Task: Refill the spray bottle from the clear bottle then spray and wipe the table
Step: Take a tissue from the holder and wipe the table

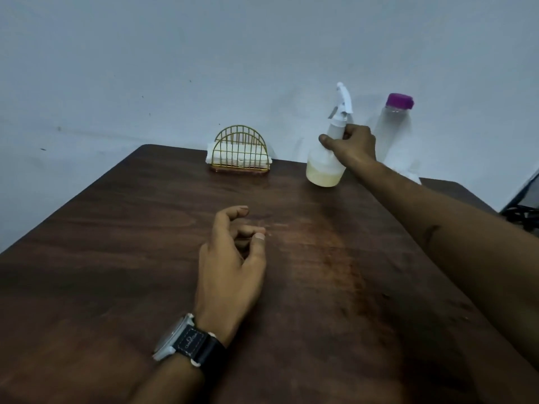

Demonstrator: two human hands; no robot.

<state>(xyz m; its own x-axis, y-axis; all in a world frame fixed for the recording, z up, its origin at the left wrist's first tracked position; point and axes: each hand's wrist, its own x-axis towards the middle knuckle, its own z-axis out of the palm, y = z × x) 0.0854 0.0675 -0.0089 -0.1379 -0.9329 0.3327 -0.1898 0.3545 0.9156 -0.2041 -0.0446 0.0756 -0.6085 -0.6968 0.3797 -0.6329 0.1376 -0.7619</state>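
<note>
A white spray bottle with a little pale yellow liquid in its base stands at the far right of the dark wooden table. My right hand grips its neck just under the trigger head. Right behind it stands a clear bottle with a purple cap, partly hidden by my right arm. My left hand hovers over the middle of the table with its fingers loosely curled, holding nothing; a watch sits on that wrist.
A gold wire napkin holder with white napkins stands at the far edge of the table, left of the spray bottle. A pale wall runs behind the table. Dark objects show at the right edge.
</note>
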